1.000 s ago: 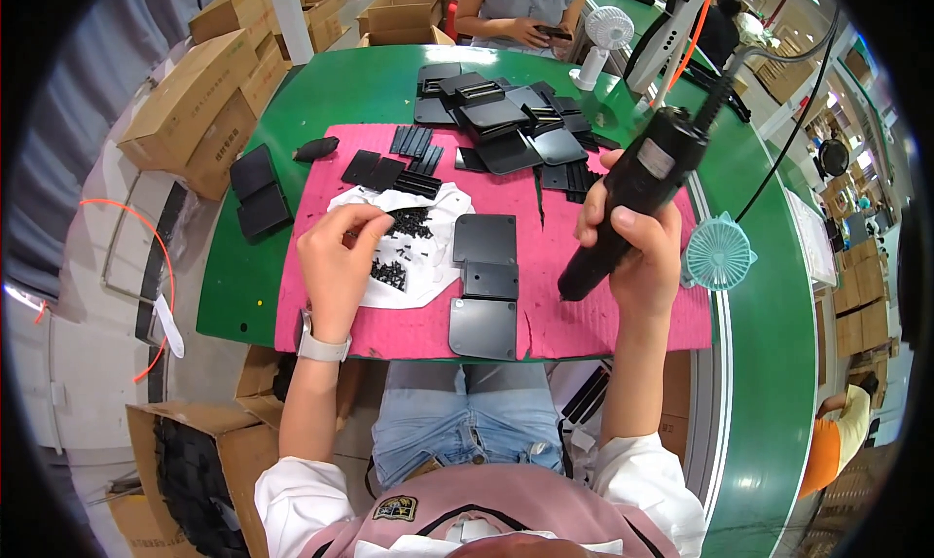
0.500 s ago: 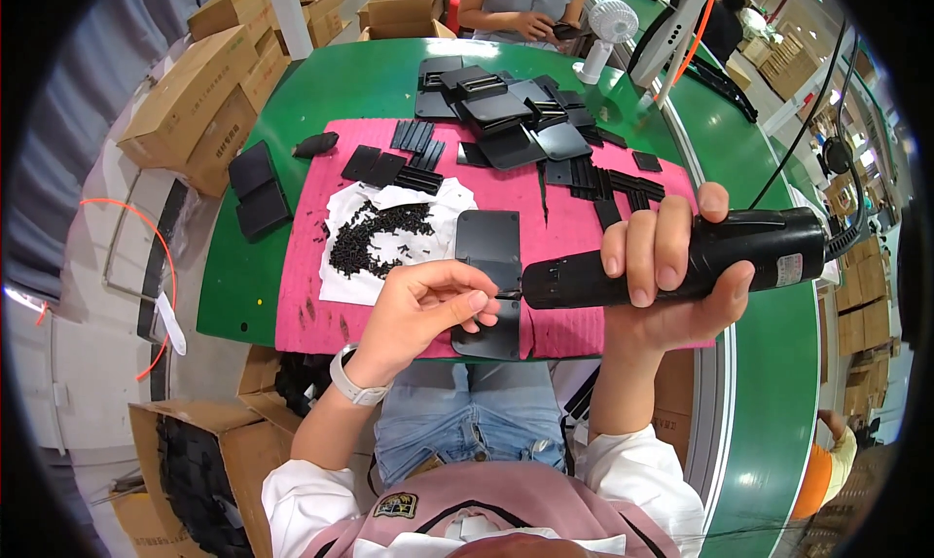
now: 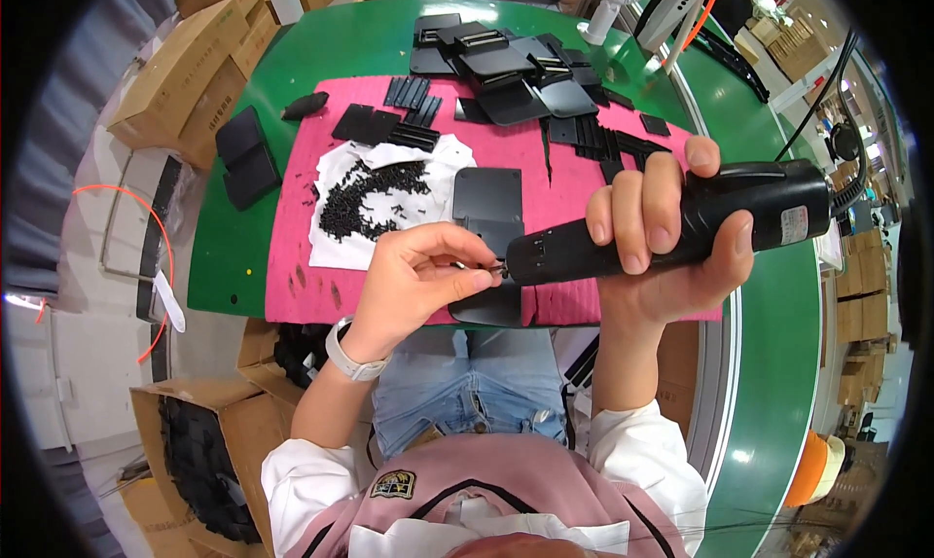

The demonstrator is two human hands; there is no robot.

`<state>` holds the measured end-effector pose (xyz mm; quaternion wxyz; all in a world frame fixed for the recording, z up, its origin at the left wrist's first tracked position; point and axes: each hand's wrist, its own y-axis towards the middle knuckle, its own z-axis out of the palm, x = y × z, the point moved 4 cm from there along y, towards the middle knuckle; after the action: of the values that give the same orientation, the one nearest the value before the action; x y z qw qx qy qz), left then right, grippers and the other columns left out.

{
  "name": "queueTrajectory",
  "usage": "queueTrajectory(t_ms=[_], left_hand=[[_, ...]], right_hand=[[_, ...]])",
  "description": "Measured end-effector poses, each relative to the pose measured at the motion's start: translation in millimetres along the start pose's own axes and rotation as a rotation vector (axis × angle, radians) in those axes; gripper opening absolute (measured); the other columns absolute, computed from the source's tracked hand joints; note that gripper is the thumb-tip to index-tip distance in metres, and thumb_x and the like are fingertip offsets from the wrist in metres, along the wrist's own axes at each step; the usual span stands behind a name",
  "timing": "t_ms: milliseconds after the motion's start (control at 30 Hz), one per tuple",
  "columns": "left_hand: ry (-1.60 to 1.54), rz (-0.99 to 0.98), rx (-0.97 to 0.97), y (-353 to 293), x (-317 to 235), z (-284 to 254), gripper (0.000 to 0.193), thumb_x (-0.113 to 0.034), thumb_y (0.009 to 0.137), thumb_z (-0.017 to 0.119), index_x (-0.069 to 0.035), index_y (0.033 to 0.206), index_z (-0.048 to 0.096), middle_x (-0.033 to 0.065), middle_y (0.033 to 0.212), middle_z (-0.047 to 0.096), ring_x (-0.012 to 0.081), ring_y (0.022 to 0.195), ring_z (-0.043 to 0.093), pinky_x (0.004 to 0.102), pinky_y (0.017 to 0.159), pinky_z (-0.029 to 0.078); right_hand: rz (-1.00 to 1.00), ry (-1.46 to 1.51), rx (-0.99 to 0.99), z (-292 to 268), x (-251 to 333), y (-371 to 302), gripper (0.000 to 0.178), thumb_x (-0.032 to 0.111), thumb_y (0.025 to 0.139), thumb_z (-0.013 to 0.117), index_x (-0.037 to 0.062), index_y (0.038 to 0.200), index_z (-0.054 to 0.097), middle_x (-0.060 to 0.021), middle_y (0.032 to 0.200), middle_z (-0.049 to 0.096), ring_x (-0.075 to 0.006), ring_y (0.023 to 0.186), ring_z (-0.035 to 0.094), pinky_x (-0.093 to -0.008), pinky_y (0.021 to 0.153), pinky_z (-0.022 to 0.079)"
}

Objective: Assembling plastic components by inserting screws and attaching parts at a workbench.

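Note:
My right hand [image 3: 647,227] is wrapped round a black electric screwdriver [image 3: 764,208], held sideways with its tip to the left. At that tip, my left hand [image 3: 413,271] pinches what looks like a small dark screw [image 3: 498,269] against the bit; the fingertips partly hide it. Beneath the hands lies a black hinged plate [image 3: 488,193], set lengthwise at the near edge of the pink mat [image 3: 292,237]. Left of it, many small black screws [image 3: 352,203] are heaped on a white cloth [image 3: 331,256].
Stacked black plates [image 3: 525,101] and narrow black strips lie toward the mat's far side. Another hinged plate [image 3: 251,174] rests on the green table [image 3: 219,266] at left. A white fan [image 3: 605,8] stands at the back, near a co-worker's hands. Cardboard boxes [image 3: 180,72] are stacked left.
The view has tilted, so the table and its things sit higher in the picture. My left fingers have closed in at the screwdriver's tip. Its body slopes a little more.

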<state>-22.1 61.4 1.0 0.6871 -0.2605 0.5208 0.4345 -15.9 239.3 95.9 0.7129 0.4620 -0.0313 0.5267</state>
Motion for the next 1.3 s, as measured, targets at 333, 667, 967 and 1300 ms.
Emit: queueTrajectory(t_ms=[333, 667, 967, 1300], left_hand=[[0.372, 0.13, -0.025, -10.4, -9.4, 6.5, 0.013, 0.006, 0.076, 0.069, 0.006, 0.089, 0.065, 0.0085, 0.084, 0.068, 0.0122, 0.077, 0.065, 0.0237, 0.073, 0.053], [0.192, 0.15, -0.201, -8.0, 4.1, -9.7, 0.006, 0.002, 0.084, 0.063, 0.006, 0.088, 0.063, 0.0088, 0.081, 0.067, 0.0133, 0.077, 0.066, 0.0233, 0.07, 0.052], [0.682, 0.185, -0.359, -2.8, 4.3, -12.0, 0.011, -0.007, 0.075, 0.073, -0.001, 0.079, 0.063, 0.0023, 0.07, 0.064, 0.0072, 0.059, 0.056, 0.0206, 0.053, 0.041], [0.623, 0.067, -0.353, 3.4, 14.0, -7.0, 0.017, -0.002, 0.076, 0.072, 0.001, 0.076, 0.055, 0.0019, 0.065, 0.055, 0.0049, 0.056, 0.048, 0.0195, 0.05, 0.039]], right_hand=[[0.137, -0.086, 0.0, 3.2, -5.5, -3.1, 0.039, 0.041, 0.088, 0.051, 0.0086, 0.109, 0.045, 0.0008, 0.063, 0.044, -0.0103, 0.047, 0.042, -0.0311, 0.058, 0.041], [0.201, 0.129, -0.147, -21.2, -9.8, 4.8, 0.036, 0.038, 0.093, 0.044, 0.0085, 0.113, 0.052, -0.0006, 0.062, 0.047, -0.0129, 0.046, 0.043, -0.0341, 0.055, 0.042], [0.134, -0.316, 0.075, -24.4, -8.9, 11.3, 0.04, 0.038, 0.086, 0.056, 0.006, 0.109, 0.047, -0.0015, 0.063, 0.046, -0.0111, 0.046, 0.041, -0.0297, 0.053, 0.038], [0.216, -0.442, 0.076, -16.4, -20.6, 12.1, 0.034, 0.027, 0.08, 0.063, 0.0041, 0.096, 0.044, -0.0035, 0.057, 0.045, -0.0113, 0.041, 0.039, -0.0253, 0.042, 0.035]])
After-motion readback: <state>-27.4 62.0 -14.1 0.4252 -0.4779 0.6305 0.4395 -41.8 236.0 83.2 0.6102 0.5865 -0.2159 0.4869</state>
